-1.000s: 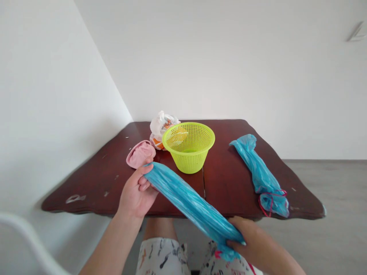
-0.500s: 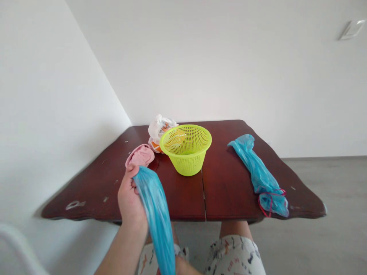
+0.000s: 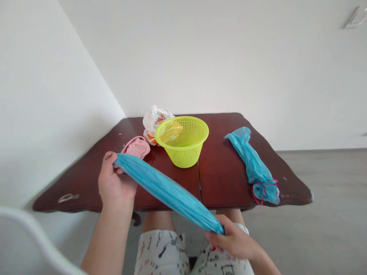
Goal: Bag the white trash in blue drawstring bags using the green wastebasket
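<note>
A blue plastic bag [image 3: 169,191], gathered into a long strip, is stretched between my hands over the table's front edge. My left hand [image 3: 116,179] pinches its upper left end, beside a folded pink cloth item [image 3: 136,148]. Lower down, above my lap, my right hand [image 3: 232,236] grips the other end. A second blue plastic bag [image 3: 249,160] with a pink-red drawstring lies crumpled on the right side of the table. Between the two bags, farther back, stands a yellow-green mesh basket [image 3: 186,154].
White plastic bags with orange print [image 3: 155,120] sit behind and left of the basket, against its rim. The dark red wooden table [image 3: 220,191] has wavy edges and a centre seam. White walls [image 3: 200,57] rise at the back and left. A white curved edge [image 3: 31,233] shows at lower left.
My right hand has risen into view from below, pulling the bag's lower end to the right. The bag went from hanging steeply to a taut, shallow slant. The view has shifted slightly.
</note>
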The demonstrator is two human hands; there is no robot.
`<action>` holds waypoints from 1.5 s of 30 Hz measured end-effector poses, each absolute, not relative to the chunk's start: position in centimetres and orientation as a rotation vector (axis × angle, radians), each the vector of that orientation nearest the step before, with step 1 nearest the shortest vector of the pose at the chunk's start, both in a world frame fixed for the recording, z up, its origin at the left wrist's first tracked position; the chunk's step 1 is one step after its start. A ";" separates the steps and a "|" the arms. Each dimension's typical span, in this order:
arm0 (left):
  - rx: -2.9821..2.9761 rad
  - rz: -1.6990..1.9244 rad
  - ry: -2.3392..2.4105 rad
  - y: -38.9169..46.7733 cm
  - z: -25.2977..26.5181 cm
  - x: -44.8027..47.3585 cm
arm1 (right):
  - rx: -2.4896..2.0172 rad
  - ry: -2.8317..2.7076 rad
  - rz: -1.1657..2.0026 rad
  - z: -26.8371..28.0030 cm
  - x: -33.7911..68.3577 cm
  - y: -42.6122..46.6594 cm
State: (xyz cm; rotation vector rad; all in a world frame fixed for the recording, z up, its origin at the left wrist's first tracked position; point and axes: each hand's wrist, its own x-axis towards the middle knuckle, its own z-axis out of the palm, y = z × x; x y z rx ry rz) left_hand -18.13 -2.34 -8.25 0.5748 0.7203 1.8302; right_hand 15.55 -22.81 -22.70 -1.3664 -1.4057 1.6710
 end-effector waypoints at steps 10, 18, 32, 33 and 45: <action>0.696 1.813 0.565 -5.1 -5.9 -16.2 | -1.213 -1.236 1.383 -18.3 23.2 -23.3; 1.267 1.721 0.349 -5.8 -7.4 -15.6 | -0.743 -0.443 0.833 -16.6 27.4 -18.2; 1.586 1.092 0.654 -5.1 -17.3 -15.7 | -1.238 -0.632 0.395 -9.8 32.2 -10.9; 1.616 1.021 0.700 -4.6 -18.5 -15.4 | -1.189 -0.698 0.273 -7.6 33.3 -9.8; 1.722 0.619 0.845 -2.2 -25.0 -14.9 | -1.391 -0.613 0.107 -14.5 41.2 -8.2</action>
